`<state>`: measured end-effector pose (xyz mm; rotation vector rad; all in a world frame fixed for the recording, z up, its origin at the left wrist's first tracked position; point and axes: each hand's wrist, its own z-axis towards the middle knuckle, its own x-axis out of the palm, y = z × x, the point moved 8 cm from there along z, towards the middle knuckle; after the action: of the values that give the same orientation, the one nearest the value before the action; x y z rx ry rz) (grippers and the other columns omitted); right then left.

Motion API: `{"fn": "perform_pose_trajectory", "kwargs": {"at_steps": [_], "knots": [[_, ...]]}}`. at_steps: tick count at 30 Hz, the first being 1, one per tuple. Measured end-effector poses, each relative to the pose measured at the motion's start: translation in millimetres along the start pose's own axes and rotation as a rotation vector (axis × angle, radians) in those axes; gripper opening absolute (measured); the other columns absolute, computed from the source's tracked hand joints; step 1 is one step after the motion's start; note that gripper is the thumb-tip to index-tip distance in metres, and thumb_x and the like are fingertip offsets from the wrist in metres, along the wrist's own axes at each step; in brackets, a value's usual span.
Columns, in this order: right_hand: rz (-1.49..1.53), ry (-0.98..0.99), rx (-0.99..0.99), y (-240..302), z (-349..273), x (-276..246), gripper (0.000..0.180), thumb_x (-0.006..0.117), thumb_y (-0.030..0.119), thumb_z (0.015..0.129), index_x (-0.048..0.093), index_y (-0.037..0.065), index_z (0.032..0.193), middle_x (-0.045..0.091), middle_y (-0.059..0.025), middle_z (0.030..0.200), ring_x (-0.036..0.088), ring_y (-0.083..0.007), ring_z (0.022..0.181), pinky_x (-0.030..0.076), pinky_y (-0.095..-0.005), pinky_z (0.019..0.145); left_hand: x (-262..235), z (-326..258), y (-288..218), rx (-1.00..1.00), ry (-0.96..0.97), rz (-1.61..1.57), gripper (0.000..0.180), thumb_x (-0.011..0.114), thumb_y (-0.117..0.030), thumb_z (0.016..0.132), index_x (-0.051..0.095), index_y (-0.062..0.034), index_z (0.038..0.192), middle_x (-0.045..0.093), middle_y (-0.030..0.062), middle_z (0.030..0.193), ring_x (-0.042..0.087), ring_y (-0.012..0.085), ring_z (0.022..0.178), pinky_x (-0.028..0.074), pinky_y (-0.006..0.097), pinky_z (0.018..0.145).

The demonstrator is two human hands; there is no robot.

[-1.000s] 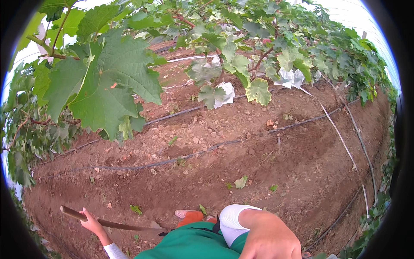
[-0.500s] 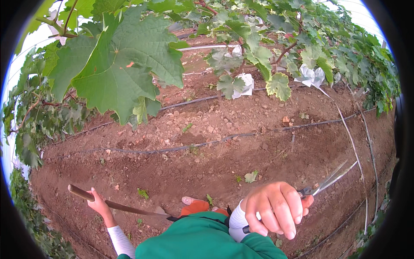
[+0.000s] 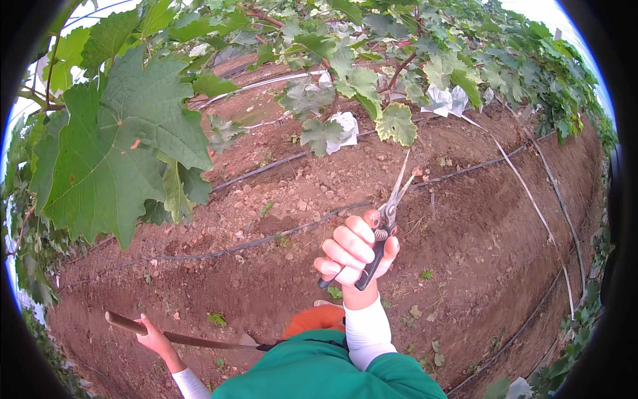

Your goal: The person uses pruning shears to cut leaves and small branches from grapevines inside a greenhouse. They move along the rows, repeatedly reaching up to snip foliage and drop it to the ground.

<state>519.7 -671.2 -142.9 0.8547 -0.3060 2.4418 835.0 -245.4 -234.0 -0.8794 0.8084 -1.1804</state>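
Observation:
My right hand [image 3: 352, 251] is raised ahead of my body, its fingers wrapped round the dark handles of a pair of pruning shears [image 3: 391, 211]. The narrow blades point away from me and stand slightly apart, with a coil spring showing below them. Low on the left, my left hand [image 3: 155, 339] grips a wooden stick [image 3: 206, 343] near its outer end. The stick runs right toward my waist, where its other end is hidden. A large green grape leaf [image 3: 113, 153] hangs close at the upper left, apart from both hands.
Grapevines with white paper bags [image 3: 342, 133] stretch across the far side. A dark drip hose [image 3: 246, 249] crosses the brown soil ahead. On the right, a pale strip [image 3: 522, 176] and a grey hose [image 3: 558, 193] lie on the ground. Small cut leaves [image 3: 216, 320] are scattered about.
My right hand has swung left and away from my body, turning the shears from pointing right to pointing ahead. The near leaf has shifted left in view. My left hand keeps its hold.

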Motion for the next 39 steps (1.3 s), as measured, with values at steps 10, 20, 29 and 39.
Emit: {"fn": "perform_pose_trajectory", "kwargs": {"at_steps": [10, 20, 29, 39], "knots": [[0.034, -0.356, -0.109, 43.2, 4.1, -67.0, 0.032, 0.058, 0.036, 0.084, 0.051, 0.016, 0.107, 0.039, 0.0002, 0.083, 0.038, -0.014, 0.079, 0.036, -0.0365, 0.079, 75.9, 3.5, 25.5, -0.036, 0.133, 0.034, 0.025, 0.058, -0.019, 0.093, 0.042, -0.0084, 0.078, 0.038, -0.0047, 0.056, 0.036, 0.0038, 0.045, 0.027, 0.021, 0.04], [0.063, -0.533, -0.133, 81.7, 4.8, -116.4, 0.027, 0.052, 0.032, 0.089, 0.051, 0.008, 0.103, 0.042, 0.0005, 0.082, 0.04, -0.0135, 0.078, 0.034, -0.033, 0.075, 162.4, -29.9, 19.5, -0.171, 0.332, -0.06, 0.023, 0.056, -0.014, 0.093, 0.039, -0.01, 0.077, 0.037, -0.0055, 0.054, 0.035, 0.0032, 0.04, 0.028, 0.02, 0.036], [0.0, -0.63, -0.044, 77.3, 11.9, -147.6, 0.025, 0.049, 0.03, 0.092, 0.052, 0.009, 0.105, 0.047, -0.0005, 0.084, 0.044, -0.0132, 0.077, 0.037, -0.0347, 0.077, 160.4, -38.1, 18.9, -0.183, 0.249, -0.057, 0.022, 0.056, -0.012, 0.093, 0.038, -0.011, 0.08, 0.036, -0.0056, 0.053, 0.034, 0.0032, 0.04, 0.028, 0.02, 0.036], [0.049, -0.658, 0.085, 51.9, 16.6, -161.9, 0.022, 0.052, 0.026, 0.089, 0.053, 0.011, 0.105, 0.052, -0.0053, 0.091, 0.048, -0.0195, 0.083, 0.04, -0.0403, 0.081, 118.4, -28.0, 1.7, -0.055, 0.113, -0.044, 0.024, 0.055, -0.015, 0.095, 0.039, -0.012, 0.078, 0.036, -0.0054, 0.054, 0.033, 0.0033, 0.041, 0.027, 0.02, 0.037]]}}
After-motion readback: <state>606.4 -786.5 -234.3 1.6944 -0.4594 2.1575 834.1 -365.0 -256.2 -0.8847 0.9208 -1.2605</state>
